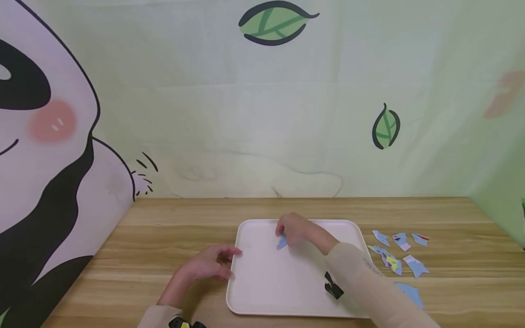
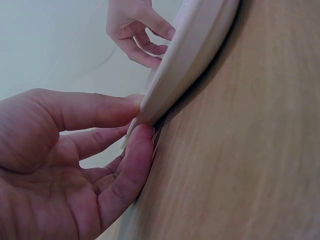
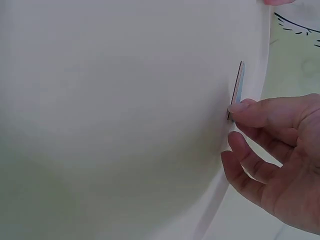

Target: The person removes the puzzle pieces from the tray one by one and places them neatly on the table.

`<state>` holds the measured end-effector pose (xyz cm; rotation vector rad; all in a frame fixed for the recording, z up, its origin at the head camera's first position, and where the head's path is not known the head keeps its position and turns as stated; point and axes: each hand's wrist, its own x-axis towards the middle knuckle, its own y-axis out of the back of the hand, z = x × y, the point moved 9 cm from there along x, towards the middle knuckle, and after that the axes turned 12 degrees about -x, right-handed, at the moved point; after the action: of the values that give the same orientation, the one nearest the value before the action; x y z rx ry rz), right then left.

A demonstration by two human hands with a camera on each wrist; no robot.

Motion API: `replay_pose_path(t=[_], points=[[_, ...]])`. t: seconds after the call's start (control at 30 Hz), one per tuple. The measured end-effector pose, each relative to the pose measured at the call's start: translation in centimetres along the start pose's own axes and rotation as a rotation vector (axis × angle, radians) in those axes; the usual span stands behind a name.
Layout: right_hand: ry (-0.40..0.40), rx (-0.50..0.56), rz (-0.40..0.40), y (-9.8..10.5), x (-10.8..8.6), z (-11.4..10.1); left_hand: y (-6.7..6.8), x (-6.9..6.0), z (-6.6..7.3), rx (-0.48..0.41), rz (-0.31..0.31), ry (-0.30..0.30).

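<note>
A white tray [image 1: 279, 291] with rounded corners lies on the wooden table. At its left edge, my left hand [image 1: 211, 263] grips the rim with curled fingers; the left wrist view shows the thumb and fingertips against the tray's side [image 2: 182, 57]. Over the far part of the tray, my right hand [image 1: 297, 229] pinches a small blue puzzle piece [image 1: 281, 242] between thumb and finger. In the right wrist view this piece [image 3: 239, 85] stands on edge close to the tray's raised rim, its lower end covered by the thumb.
Right of the tray lie several loose puzzle pieces, among them a yellow-and-blue one [image 1: 389, 262], a blue-and-pink one [image 1: 416, 266] and a larger blue one [image 1: 411, 294] partly behind my right sleeve [image 1: 369, 282]. A printed backdrop [image 1: 205, 114] rises behind the table.
</note>
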<state>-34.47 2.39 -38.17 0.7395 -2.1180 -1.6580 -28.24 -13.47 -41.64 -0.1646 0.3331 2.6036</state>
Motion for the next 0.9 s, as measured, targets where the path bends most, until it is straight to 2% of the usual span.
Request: replay_pose_path(t=[0.1, 0.23, 0.47, 0.57, 0.77, 0.9], points=[[-0.008, -0.011, -0.01, -0.1, 0.1, 0.2, 0.1, 0.1, -0.1, 0.004, 0.009, 0.014], [0.028, -0.013, -0.012, -0.1, 0.1, 0.1, 0.2, 0.1, -0.2, 0.014, 0.023, 0.034], [0.086, 0.035, 0.035, 0.4, -0.3, 0.3, 0.4, 0.0, -0.2, 0.023, 0.033, 0.052], [0.085, 0.129, 0.036, 0.2, -0.5, 0.7, 0.3, 0.0, -0.1, 0.025, 0.022, 0.037], [0.053, 0.384, -0.054, -0.7, -0.9, 1.3, 0.1, 0.0, 0.1, 0.022, 0.008, 0.014], [0.033, 0.449, -0.097, -0.9, -1.4, 1.7, 0.3, 0.1, -0.1, 0.02, 0.018, 0.032]])
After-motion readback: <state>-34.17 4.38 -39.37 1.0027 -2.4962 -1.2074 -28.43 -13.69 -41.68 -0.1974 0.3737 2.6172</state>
